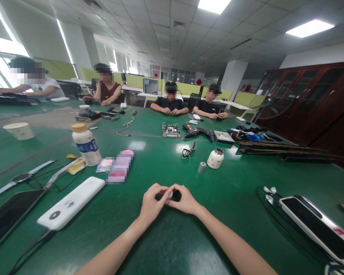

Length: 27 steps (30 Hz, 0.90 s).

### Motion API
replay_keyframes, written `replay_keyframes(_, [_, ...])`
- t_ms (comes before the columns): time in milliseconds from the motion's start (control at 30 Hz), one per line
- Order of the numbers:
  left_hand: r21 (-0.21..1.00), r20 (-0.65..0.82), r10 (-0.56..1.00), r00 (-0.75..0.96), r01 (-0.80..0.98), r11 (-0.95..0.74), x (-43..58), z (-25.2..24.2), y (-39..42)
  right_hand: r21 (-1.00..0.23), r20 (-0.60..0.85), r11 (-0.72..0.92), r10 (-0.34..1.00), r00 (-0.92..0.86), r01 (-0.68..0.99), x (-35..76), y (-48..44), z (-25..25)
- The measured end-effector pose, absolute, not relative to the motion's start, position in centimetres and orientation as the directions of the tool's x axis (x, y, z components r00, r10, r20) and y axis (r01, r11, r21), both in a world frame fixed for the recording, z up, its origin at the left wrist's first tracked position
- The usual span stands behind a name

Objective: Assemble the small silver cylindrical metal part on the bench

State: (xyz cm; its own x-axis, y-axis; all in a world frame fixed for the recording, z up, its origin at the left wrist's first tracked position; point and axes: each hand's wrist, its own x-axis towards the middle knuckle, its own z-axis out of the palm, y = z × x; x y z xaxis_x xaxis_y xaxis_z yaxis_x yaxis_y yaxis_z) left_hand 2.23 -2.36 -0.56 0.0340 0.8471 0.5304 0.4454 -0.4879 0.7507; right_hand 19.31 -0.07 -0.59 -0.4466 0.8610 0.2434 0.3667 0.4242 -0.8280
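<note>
My left hand (152, 205) and my right hand (185, 200) meet over the green table, fingertips touching. Between them they pinch a small round whitish piece (170, 195), mostly covered by the fingers, so its exact kind does not show. Beyond the hands stands a small cream flask (215, 159) with an open dark mouth and a drawn pattern. Beside it is a short grey cylinder (202, 167), upright and slightly tilted. A little farther lie a metal cap with a ring (185, 153) and a small dark pointed part (193, 147).
To the left are a white power bank (71, 204) with a cable, a phone (11, 214), a watch (20, 178) and a bottle (86, 147). A circuit board (171, 130) and a power drill (202, 132) lie farther off. At right is a black-and-white device (315, 221). Several people sit across.
</note>
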Motion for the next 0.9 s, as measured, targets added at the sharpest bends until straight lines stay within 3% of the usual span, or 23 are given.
replay_keyframes(100, [0.731, 0.553, 0.832, 0.048, 0.452, -0.512, 2.4, -0.4, -2.6, -0.906, 0.226, 0.36, 0.856, -0.465, 0.223, 19.7, 0.1, 0.3])
replay_keyframes(167, [0.714, 0.566, 0.822, 0.064, 0.46, -0.527, 2.5, -0.3, -2.7, -0.918, 0.225, 0.335, 0.88, -0.417, 0.212, 19.9, 0.3, 1.3])
replay_keyframes(433, [0.635, 0.506, 0.85, 0.147, 0.603, -0.483, 2.5, -1.6, -2.5, -0.686, 0.346, 0.489, 0.871, -0.35, 0.538, 19.0, -1.2, 3.4])
replay_keyframes(733, [0.657, 0.408, 0.904, 0.126, 0.648, -0.386, 2.5, -1.0, -2.5, -0.767, 0.395, 0.404, 0.909, -0.131, 0.499, 20.2, 1.0, 2.5])
replay_keyframes(833, [0.664, 0.384, 0.913, 0.135, 0.647, -0.375, 2.5, -1.0, -2.5, -0.666, 0.421, 0.368, 0.903, -0.079, 0.649, 21.6, 2.3, 1.3])
replay_keyframes(900, [0.67, 0.368, 0.919, 0.141, 0.645, -0.367, 2.5, -1.1, -2.4, -0.608, 0.366, 0.321, 0.925, -0.102, 0.727, 22.2, 2.8, 0.2])
